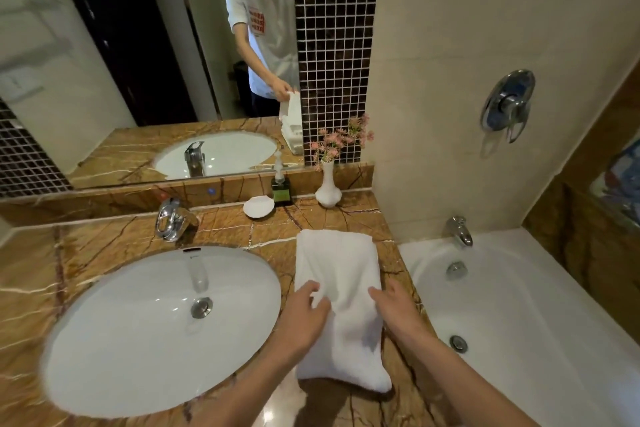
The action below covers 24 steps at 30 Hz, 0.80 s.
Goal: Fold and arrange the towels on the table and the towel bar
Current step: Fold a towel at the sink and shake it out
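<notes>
One white towel [341, 263]: left hand [303, 314] pinches it, right hand [398, 310] touches it, grip unclear; one vase [328, 191] at twelve o'clock, one washbasin [121, 322] at nine.

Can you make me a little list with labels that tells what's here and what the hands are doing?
Place: bathroom counter between sink and bathtub
Cloth: white towel, lying rumpled on the counter
Hands: left hand pinches a fold of the towel; right hand touches its right side, grip unclear
Behind: shell dish, soap bottle, vase of pink flowers
</notes>
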{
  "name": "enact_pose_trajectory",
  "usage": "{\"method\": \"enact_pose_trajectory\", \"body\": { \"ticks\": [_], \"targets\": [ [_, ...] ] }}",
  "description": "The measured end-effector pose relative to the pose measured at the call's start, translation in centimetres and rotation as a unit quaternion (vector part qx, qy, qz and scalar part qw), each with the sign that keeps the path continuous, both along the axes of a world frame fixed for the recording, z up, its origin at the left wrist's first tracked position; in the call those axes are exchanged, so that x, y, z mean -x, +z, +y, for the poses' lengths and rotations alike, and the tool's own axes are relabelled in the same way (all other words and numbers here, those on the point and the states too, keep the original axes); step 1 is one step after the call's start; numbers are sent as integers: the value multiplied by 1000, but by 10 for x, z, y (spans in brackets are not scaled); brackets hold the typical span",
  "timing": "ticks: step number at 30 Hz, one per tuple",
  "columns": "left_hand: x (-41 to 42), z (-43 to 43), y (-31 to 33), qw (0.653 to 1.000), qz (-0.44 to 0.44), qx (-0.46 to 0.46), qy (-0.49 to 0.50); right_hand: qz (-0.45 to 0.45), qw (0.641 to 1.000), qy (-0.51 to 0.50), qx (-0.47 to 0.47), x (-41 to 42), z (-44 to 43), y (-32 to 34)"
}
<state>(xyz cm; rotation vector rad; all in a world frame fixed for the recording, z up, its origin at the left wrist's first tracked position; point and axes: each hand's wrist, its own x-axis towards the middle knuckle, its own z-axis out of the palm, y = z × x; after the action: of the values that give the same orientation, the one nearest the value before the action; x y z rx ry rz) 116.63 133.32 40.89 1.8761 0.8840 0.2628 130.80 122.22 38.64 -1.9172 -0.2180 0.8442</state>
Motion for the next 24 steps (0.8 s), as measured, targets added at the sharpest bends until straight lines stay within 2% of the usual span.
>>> {"method": "enact_pose_trajectory", "body": {
  "ticks": [2, 4, 7, 9, 12, 14, 17, 19, 24],
  "targets": [
    [-9, 1, 6, 999, 1, 34, -27, 21, 1000, -12, -4, -15, 9, -9],
    [-22, 4, 12, 990, -17, 141, -17, 22, 1000, -15, 3, -31, 16, -28],
    [-47, 13, 22, 928, -63, 362, 58, 26, 999, 1, 22, -31, 20, -16],
    [-59, 26, 18, 902, -36, 427, 59, 20, 999, 21, 38, -27, 19, -4],
    [-67, 38, 12, 909, -12, 411, 64, 12, 999, 18, 29, -28, 19, -4],
    [-68, 39, 11, 934, -16, 346, 83, 16, 999, 16, 22, -29, 19, -2],
    [-66, 36, 25, 961, -37, 267, 55, 26, 1000, 5, -4, -33, 17, 4],
    [-61, 37, 40, 971, -47, 234, 32, 35, 999, -18, -37, -36, 17, 12],
    [-44, 42, 81, 966, -102, 236, -12, 101, 976, -64, -184, -41, 27, 45]
  ]
}}
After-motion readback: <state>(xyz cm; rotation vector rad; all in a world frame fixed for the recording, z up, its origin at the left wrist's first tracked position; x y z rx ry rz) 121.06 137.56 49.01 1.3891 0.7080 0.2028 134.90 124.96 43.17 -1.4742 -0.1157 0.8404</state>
